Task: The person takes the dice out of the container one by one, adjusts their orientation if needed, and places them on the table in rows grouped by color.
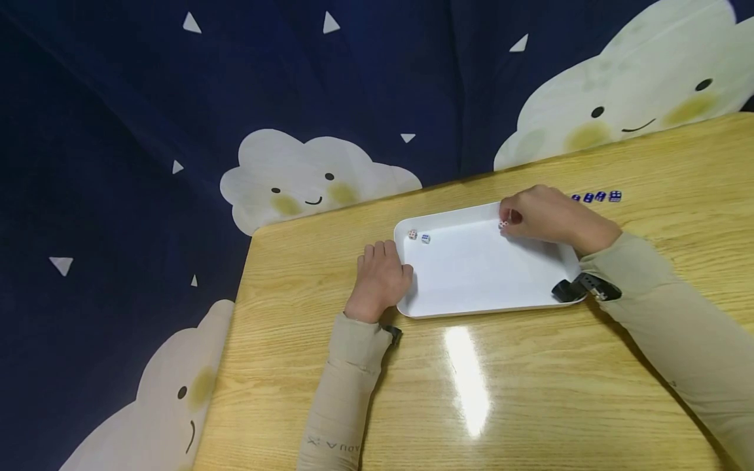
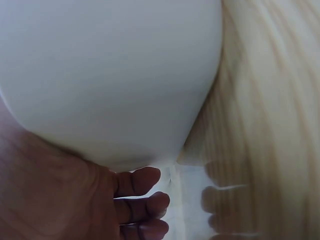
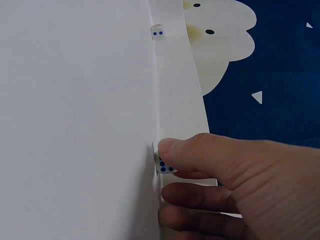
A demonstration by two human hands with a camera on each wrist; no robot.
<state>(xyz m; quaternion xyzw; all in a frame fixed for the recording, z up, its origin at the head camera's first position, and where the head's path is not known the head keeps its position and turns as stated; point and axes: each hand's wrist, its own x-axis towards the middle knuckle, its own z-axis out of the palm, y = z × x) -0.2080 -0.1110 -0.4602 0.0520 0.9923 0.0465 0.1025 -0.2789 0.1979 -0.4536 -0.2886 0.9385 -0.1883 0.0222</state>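
Observation:
A shallow white tray lies on the wooden table. At its left end, my left hand holds the rim, thumb toward the inside and fingers along the outer side; the left wrist view shows those fingers bent beside the white wall. My right hand is over the tray's far right part. Its thumb and fingers pinch a small white die against the far wall, partly covered by the thumb. Two more white dice sit in the far left corner, one red-spotted die and one blue-marked die.
Several dark blue dice stand in a row on the table, right of the tray and beyond my right wrist. A navy curtain with clouds hangs along the table's far and left edges. Light glares on the table in front of the tray.

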